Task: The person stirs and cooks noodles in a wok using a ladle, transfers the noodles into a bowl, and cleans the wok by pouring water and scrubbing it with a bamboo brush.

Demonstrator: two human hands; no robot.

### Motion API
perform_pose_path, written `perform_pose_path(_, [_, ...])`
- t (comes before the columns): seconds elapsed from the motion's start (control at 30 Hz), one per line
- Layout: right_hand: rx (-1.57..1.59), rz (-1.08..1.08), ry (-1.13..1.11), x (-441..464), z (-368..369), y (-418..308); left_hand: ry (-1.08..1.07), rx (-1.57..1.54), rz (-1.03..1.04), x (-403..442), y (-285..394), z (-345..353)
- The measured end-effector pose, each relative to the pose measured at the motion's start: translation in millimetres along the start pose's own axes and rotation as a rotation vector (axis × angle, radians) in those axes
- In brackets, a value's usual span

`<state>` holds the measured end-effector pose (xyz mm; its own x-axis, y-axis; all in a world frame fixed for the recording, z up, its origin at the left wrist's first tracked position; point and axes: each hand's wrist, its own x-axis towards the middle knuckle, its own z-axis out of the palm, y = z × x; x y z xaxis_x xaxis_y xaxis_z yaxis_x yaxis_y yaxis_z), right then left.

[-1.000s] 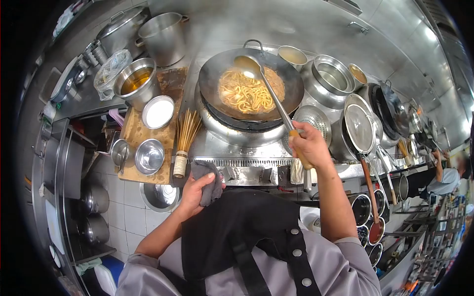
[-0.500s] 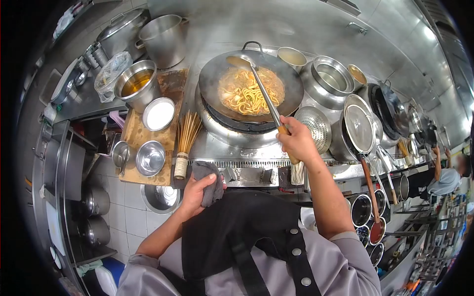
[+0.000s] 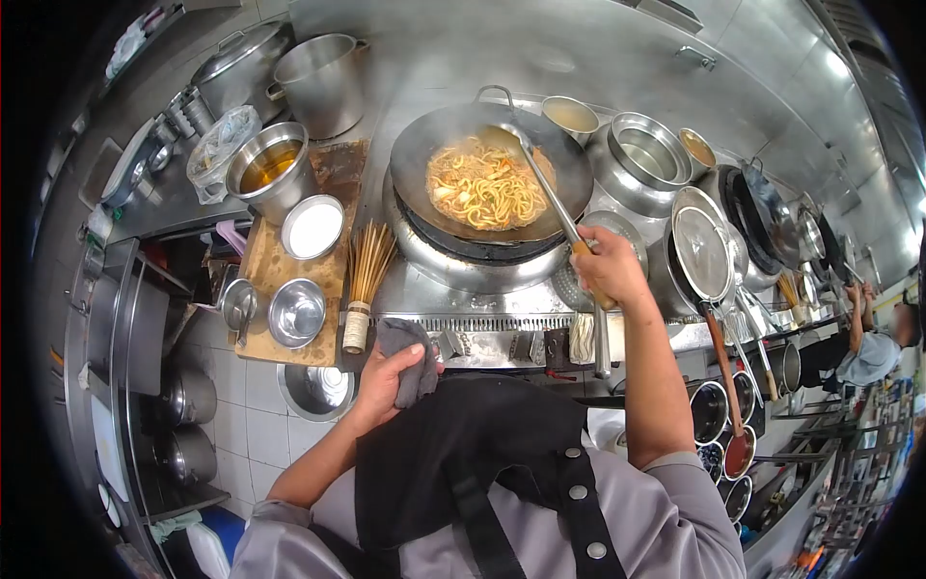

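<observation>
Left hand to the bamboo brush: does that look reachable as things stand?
Probably yes: the bamboo brush is close to the left hand with nothing visible blocking it, though that hand would likely need to release its grey cloth first.

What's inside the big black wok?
Inside the wok are yellow noodles in brownish sauce. The ladle's bowl, at the far side, hides whatever is under it. The wok's bottom is covered by noodles and sauce.
</observation>
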<state>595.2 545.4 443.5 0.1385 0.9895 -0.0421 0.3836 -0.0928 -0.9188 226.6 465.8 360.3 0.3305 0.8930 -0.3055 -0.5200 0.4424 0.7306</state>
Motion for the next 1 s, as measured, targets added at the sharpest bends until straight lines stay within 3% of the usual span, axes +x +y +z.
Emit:
perform_pose_path(0.1, [0.059,0.047,-0.026,-22.6,-6.1,2.5,0.024,0.055,0.018,-0.2,-1.4,-5.9])
perform_pose_path(0.2, [0.355,0.079,-0.064,-37.5,-1.6,9.5,0.054,-0.035,-0.031,-0.4,0.0,-4.6])
perform_pose_path(0.3, [0.205,0.092,-0.149,-27.3,1.4,5.8,0.033,-0.001,-0.010,0.5,0.2,5.3])
perform_pose_path(0.53, [0.325,0.077,-0.174,-25.1,23.4,10.6,-0.011,0.082,-0.008,3.4,-3.8,6.3])
perform_pose_path(0.8, [0.186,0.079,0.022,-45.2,20.7,25.7,0.029,0.012,-0.001,0.3,-1.5,1.4])
perform_pose_path(0.9, [0.304,0.073,-0.051,-34.4,-2.8,27.7,0.003,0.066,0.007,-0.9,1.7,4.6])
perform_pose_path(1.0, [0.207,0.053,-0.026,-55.4,-2.4,27.6,0.006,0.069,0.020,-0.2,1.0,3.4])
